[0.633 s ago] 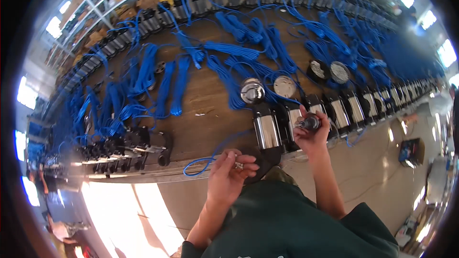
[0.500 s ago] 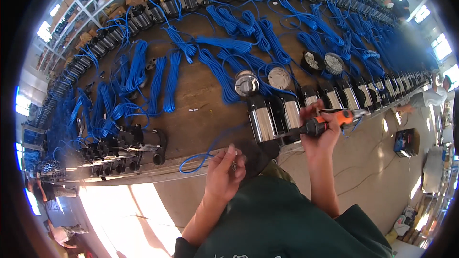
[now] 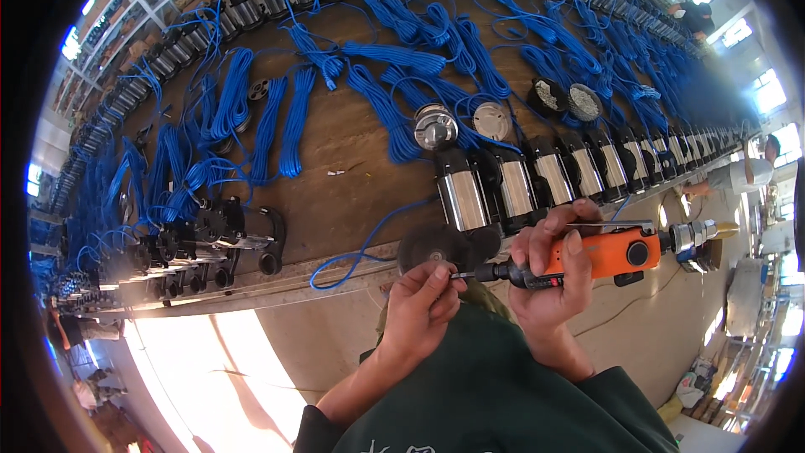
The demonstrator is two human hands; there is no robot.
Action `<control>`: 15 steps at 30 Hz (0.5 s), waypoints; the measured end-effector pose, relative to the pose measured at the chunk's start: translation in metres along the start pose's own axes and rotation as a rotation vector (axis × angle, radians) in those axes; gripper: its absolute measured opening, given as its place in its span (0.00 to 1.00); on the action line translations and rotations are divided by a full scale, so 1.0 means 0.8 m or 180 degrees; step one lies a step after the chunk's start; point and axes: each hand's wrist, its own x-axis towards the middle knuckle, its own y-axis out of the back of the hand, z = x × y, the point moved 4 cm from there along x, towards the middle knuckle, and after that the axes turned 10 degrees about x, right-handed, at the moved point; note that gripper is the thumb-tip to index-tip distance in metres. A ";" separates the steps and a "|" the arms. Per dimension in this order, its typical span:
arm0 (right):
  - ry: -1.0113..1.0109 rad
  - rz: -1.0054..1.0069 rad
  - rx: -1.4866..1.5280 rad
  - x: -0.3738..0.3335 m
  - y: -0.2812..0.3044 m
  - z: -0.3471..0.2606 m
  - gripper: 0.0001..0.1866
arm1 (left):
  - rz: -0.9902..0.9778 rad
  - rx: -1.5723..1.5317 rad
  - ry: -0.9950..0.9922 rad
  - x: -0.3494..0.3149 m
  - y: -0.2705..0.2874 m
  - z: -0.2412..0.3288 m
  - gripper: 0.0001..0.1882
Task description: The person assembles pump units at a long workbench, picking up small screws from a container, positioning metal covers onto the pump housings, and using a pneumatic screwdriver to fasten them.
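My right hand is wrapped round an orange and black air screwdriver, held level with its bit pointing left. My left hand is closed in a pinch at the tip of that thin bit. Whatever small piece lies between those fingers is too hidden to make out. Just beyond my left fingertips, at the bench edge, is a round dark disc-like part with a light centre. Behind the tool lies a pump with a shiny steel body, first in a row along the bench's edge.
Coiled blue cables cover much of the wooden bench. Two round metal covers and two bowls of small pieces sit beyond the pumps. More pumps stand at left. A person is at far right.
The screwdriver has come down and towards me, turning so its bit points at my left hand. My left hand has moved right to meet the bit tip.
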 end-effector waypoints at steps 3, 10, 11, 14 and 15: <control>0.0029 -0.0050 0.0031 0.000 0.001 0.005 0.21 | -0.0017 -0.0080 -0.0165 -0.002 0.004 0.003 0.07; 0.0008 -0.0166 -0.0285 0.001 -0.007 0.014 0.24 | 0.0108 0.0077 -0.0418 -0.001 0.012 0.014 0.06; -0.0006 -0.0164 -0.0404 0.002 -0.008 0.015 0.25 | 0.0099 0.0052 -0.0433 0.001 0.012 0.016 0.07; 0.0127 -0.0448 -0.0314 0.008 -0.013 0.015 0.24 | 0.0096 0.0230 -0.0535 0.003 0.009 0.023 0.07; 0.0150 -0.0485 -0.0239 0.010 -0.014 0.015 0.23 | 0.0114 0.0197 -0.0549 0.004 0.008 0.024 0.07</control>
